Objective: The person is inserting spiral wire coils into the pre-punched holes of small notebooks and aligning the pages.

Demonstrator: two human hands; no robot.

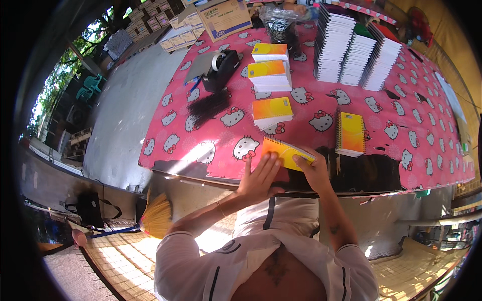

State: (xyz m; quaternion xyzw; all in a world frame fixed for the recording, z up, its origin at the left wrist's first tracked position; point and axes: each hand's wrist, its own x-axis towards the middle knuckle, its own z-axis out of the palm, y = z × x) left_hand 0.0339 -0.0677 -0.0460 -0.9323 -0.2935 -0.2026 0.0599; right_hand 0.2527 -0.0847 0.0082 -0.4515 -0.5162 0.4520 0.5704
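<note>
1. Far left, we see green chairs [90,85] well apart from the tabletop [374,173], and lower down a broom [155,216] with straw-coloured bristles and a blue handle.
2. On the pink cloth [301,123], toward its left side, we find a bundle of black coils [208,106]; just behind it stands a black tape dispenser [224,71].
3. We have our left hand [257,176] at the tabletop's near edge, its fingers stretched out and laid flat on the held notebook [288,152], not curled into a fist.
4. Beyond that hand, we see three piles [272,107] of yellow-orange notebooks in a row leading away from us.
5. The held notebook is between our hands at the near edge, its dark spiral along the far side.
6. Our right hand [315,173] grips its right end, thumb on the cover; we cannot see the fingers beneath.
7. Farther right, apart from our hands, lies a yellow notebook [351,131], its spiral on the left.
8. Behind it, we see three tall stacks [355,60] of spiral-bound books side by side.
</note>
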